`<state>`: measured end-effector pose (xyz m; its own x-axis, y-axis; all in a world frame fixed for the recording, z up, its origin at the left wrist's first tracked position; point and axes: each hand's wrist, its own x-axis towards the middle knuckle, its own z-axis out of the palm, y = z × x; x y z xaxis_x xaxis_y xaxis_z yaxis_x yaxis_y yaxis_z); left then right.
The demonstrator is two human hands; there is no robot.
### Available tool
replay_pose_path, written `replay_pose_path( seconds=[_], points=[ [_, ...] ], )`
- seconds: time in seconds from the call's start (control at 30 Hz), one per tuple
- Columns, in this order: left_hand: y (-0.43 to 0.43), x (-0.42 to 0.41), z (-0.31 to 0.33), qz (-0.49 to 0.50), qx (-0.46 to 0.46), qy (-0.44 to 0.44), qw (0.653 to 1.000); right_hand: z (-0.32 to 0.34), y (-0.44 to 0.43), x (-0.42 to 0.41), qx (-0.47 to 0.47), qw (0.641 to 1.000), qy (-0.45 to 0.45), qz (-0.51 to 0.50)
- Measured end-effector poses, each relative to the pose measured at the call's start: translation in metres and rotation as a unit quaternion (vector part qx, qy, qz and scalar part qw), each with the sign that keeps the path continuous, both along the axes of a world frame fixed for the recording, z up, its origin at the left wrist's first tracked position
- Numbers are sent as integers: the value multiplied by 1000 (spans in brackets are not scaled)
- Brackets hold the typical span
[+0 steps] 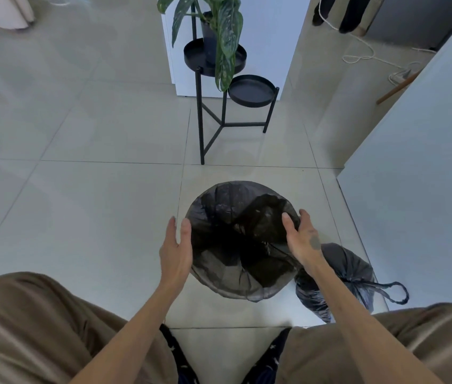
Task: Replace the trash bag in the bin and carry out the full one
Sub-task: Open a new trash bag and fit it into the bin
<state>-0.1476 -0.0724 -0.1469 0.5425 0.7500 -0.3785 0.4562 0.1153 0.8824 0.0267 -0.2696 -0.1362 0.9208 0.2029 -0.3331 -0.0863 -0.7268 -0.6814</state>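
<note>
Full bag (353, 263) partly behind right forearm (341, 306), plant (227, 29) top cropped

Open floor (80, 217) left of bin (236, 187); full bag (349, 273) just right, perhaps touching; plant stand (251, 91) beyond.

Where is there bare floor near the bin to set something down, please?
The broad floor tiles left of the lined bin and the left hand are bare, as is the strip between bin and plant stand. The right is crowded: the right hand, the tied full bag and the white panel close in.
</note>
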Motion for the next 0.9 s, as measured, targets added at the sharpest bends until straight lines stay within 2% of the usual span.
replay_pose_path(
  seconds=[0.03,0.1,0.13,0.17,0.2,0.27,0.37,0.47,0.53,0.63,0.73,0.83,0.9],
  points=[
    [0,-2,7,1,87,-4,996,2,-3,-2,-14,997,-74,24],
    [-5,0,26,-52,263,-47,962,12,1,-3,19,965,-254,69],
    [-13,5,33,-131,318,-55,937,17,8,-1,39,948,-298,104],
    [-23,13,33,-236,327,-51,914,21,16,3,50,939,-301,157],
    [-34,22,35,-345,294,-28,891,25,27,8,47,937,-265,221],
    [-47,36,26,-503,216,43,835,30,50,16,-11,932,-118,344],
    [-53,50,11,-602,159,175,763,17,66,32,-112,913,79,385],
    [-55,51,8,-655,96,276,697,-3,67,46,-157,911,126,359],
    [-55,52,8,-669,65,316,670,-11,68,52,-154,918,133,341],
    [-57,56,12,-655,32,350,669,-17,67,51,-138,921,133,338],
    [-54,60,23,-638,33,340,690,-15,64,45,-139,917,104,359],
    [-31,62,40,-629,103,215,740,-7,55,34,-152,897,-9,415],
    [-10,67,47,-586,228,124,768,-5,46,24,-173,871,-67,455]
  ],
)
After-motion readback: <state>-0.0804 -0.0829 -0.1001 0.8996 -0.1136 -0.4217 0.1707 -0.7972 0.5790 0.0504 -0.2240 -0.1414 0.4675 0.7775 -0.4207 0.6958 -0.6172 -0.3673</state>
